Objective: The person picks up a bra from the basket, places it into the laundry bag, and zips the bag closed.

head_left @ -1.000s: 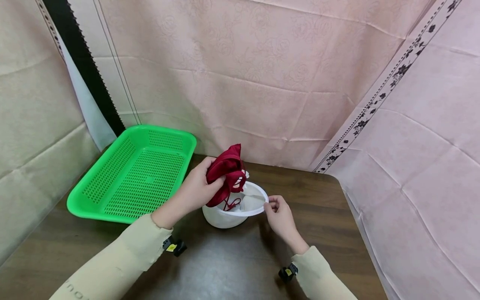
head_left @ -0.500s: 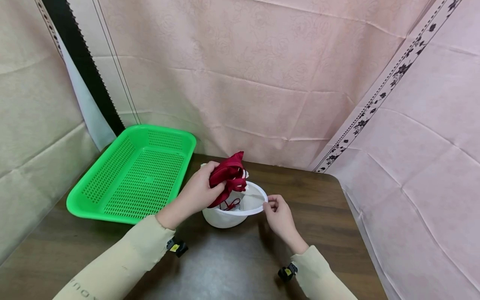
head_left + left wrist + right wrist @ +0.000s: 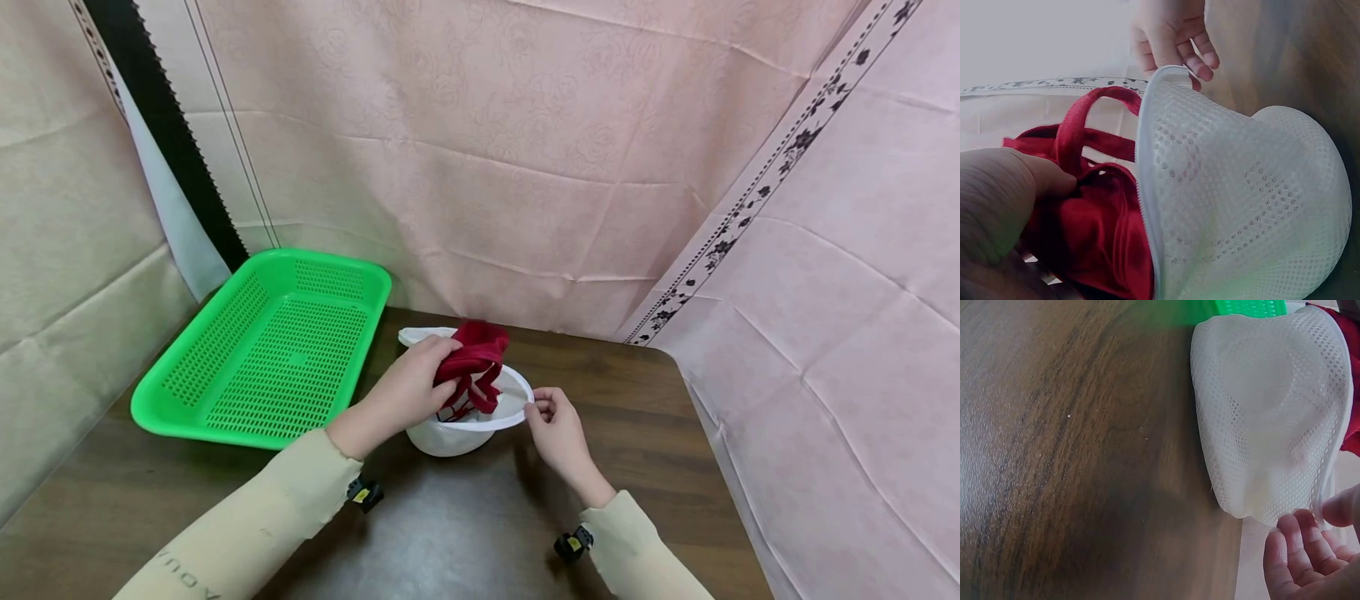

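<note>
Red fabric [image 3: 474,360], gripped in a person's left hand [image 3: 409,382], hung lower at the open mouth of a white mesh bag [image 3: 448,441] than a moment earlier, apparently advancing the loading, while the right hand [image 3: 558,429] pinched the rim [image 3: 483,427].

The site is an indoor draped booth; the type of building cannot be determined. A wood-grain tabletop [image 3: 450,533] forms the work surface. A creased, rose-patterned rear drape [image 3: 525,167], a left drape [image 3: 67,250] and a right drape [image 3: 847,333] enclose it on three sides.
</note>
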The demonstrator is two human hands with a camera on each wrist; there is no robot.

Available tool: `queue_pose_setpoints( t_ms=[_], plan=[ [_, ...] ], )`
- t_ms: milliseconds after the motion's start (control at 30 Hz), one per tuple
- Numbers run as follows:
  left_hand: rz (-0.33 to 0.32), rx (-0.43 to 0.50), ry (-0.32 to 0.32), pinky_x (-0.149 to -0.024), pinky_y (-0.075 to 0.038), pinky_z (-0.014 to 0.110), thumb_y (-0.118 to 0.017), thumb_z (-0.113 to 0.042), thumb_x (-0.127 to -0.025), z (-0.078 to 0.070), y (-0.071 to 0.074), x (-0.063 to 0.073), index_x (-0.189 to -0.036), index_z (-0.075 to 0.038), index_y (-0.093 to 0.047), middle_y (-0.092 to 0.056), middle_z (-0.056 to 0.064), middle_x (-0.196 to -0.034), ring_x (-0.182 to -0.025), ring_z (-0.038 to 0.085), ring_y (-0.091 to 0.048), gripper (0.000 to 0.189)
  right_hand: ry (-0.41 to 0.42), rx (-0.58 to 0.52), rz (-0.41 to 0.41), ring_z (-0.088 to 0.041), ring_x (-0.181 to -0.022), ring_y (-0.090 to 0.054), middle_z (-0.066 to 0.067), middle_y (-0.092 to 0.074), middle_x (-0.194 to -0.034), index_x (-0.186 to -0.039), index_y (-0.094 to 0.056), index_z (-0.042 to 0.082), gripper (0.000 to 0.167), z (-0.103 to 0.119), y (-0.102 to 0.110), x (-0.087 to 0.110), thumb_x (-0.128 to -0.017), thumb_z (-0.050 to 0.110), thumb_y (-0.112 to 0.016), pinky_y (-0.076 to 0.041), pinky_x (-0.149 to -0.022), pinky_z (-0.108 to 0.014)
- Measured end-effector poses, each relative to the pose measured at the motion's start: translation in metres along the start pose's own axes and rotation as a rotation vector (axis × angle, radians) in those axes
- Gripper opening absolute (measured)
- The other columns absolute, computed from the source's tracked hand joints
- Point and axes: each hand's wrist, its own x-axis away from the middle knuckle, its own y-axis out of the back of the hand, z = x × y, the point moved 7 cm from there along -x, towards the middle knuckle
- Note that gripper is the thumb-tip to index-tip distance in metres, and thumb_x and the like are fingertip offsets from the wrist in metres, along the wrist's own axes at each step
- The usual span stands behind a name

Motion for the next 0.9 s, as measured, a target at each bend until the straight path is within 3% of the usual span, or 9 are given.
queue_pose_setpoints(
  t_ms=[133, 267, 400, 533, 900],
  plan=[
    [0.033, -0.072, -0.041, -0.087, -0.048, 0.039, -0.068, -0.009, -0.084, -0.004, -0.007, -0.002, -0.121, -0.012, -0.060, -0.059, 0.004, -0.112, -0.102, 0.022, -0.056, 0.038, 0.020, -0.018, -0.005, -0.018, -0.072, -0.060, -0.008, -0.067, -0.088, -0.110, -0.057, 0.002, 0.019, 0.002, 0.000, 0.000, -0.093, 0.007, -0.063, -0.049, -0.061, -0.026],
    [0.059, -0.144, -0.088, -0.088, -0.048, 0.040, -0.069, -0.008, -0.083, -0.008, -0.015, -0.003, -0.118, -0.012, -0.061, -0.060, 0.005, -0.113, -0.102, 0.025, -0.056, 0.036, 0.037, -0.039, 0.002, -0.026, -0.074, -0.062, -0.009, -0.067, -0.089, -0.111, -0.057, -0.001, 0.019, 0.005, 0.000, 0.001, -0.093, 0.005, -0.062, -0.049, -0.060, -0.025],
    [0.082, -0.227, -0.141, -0.082, -0.050, 0.040, -0.071, -0.009, -0.081, -0.010, -0.023, -0.003, -0.114, -0.014, -0.063, -0.061, 0.003, -0.108, -0.097, 0.024, -0.060, 0.035, 0.039, -0.054, 0.005, -0.032, -0.077, -0.063, -0.010, -0.067, -0.089, -0.111, -0.056, -0.001, 0.020, 0.005, -0.001, 0.000, -0.093, 0.004, -0.062, -0.050, -0.060, -0.025],
    [0.140, -0.291, -0.170, -0.075, -0.052, 0.039, -0.072, -0.011, -0.080, -0.011, -0.031, -0.001, -0.112, -0.016, -0.063, -0.062, 0.000, -0.104, -0.094, 0.022, -0.062, 0.033, 0.040, -0.045, 0.002, -0.027, -0.075, -0.063, -0.009, -0.067, -0.089, -0.110, -0.057, 0.001, 0.019, 0.005, 0.000, 0.000, -0.092, 0.004, -0.062, -0.049, -0.061, -0.025],
    [0.329, -0.267, -0.165, -0.075, -0.051, 0.037, -0.072, -0.007, -0.081, -0.006, -0.050, 0.004, -0.100, -0.016, -0.063, -0.060, 0.001, -0.092, -0.085, 0.020, -0.062, 0.024, 0.049, -0.029, -0.026, -0.017, -0.070, -0.059, -0.007, -0.067, -0.086, -0.106, -0.060, 0.002, 0.015, 0.009, 0.003, -0.002, -0.091, 0.003, -0.062, -0.047, -0.059, -0.025]
  ],
)
